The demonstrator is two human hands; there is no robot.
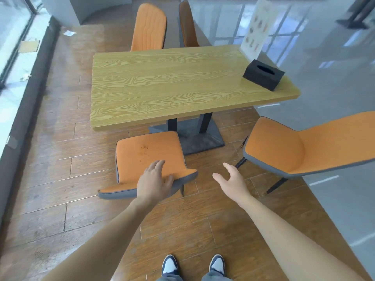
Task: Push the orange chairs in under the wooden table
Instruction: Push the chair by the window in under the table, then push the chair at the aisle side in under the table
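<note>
The near orange chair [149,157] stands at the near long edge of the counter [172,82], toward its left corner, its seat pointing at the counter and its front edge just short of going under. The left hand [155,182] lies over the top of its backrest, fingers spread and loosely curled, thumb on the near side; how firmly it grips cannot be told. The right hand [233,178] hangs open in the air between this chair and the second orange chair [294,147], touching nothing.

That second chair stands well out from the counter's near right corner, turned so its seat faces left and its backrest runs off the right border. Only two of its dark legs show.

Two more orange chairs stand at the far long edge, the left one [149,27] with its backrest facing the camera, the right one [187,25] seen nearly edge-on; their seats are hidden behind the counter.

A black tissue box [263,75] sits at the counter's right end. A dark pedestal base [200,138] rests on the wooden floor [56,159] beneath.
</note>
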